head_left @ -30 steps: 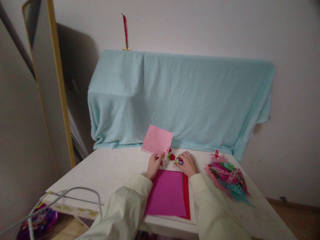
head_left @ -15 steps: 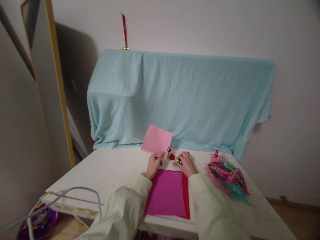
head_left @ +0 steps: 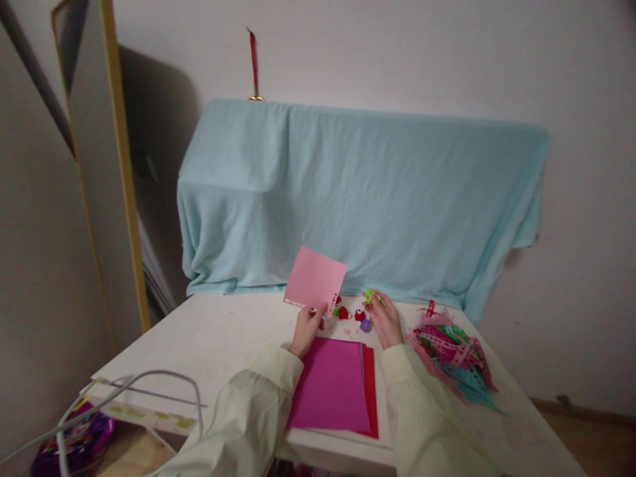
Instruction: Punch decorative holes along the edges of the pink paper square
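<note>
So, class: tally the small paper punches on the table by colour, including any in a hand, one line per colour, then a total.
Green punch, at the right hand's fingertips: 1
Red punches on the table: 2
Purple punch: 1
Total: 4
The left hand holds a pink card, which may hide more.

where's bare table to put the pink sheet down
Bare room: the white table left of the left hand, up to the draped blue cloth. Crowded: small punches by the right hand, paper stack in front, strip pile at right.
</note>
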The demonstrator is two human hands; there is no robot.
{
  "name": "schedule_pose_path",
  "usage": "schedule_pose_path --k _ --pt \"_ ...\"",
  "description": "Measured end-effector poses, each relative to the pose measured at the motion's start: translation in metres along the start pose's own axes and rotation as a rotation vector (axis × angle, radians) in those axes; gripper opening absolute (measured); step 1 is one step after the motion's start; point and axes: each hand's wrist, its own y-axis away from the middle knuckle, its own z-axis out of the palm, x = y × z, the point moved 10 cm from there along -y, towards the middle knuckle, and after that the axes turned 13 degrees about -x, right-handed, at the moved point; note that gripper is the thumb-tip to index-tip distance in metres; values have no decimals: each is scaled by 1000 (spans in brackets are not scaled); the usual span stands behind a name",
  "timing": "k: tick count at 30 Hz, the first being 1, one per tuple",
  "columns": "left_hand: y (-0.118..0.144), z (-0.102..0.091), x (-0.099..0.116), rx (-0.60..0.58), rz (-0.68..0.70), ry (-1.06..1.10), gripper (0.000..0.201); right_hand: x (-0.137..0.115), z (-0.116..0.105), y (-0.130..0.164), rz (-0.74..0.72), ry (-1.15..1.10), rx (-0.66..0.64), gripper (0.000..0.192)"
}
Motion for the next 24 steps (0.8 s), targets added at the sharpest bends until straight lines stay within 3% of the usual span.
schedule_pose_path --k 5,10,17,24 --pt "-1 1 -2 -9 -14 -4 58 5 -3 0 37 6 1 38" --pt "0 2 2 -25 -13 -8 57 12 4 1 64 5 -48 34" --pt "2 4 3 -39 -4 -2 57 9 15 5 82 -72 -109 45" --pt "-2 9 -3 -73 -5 -36 58 13 12 3 128 17 -91 32"
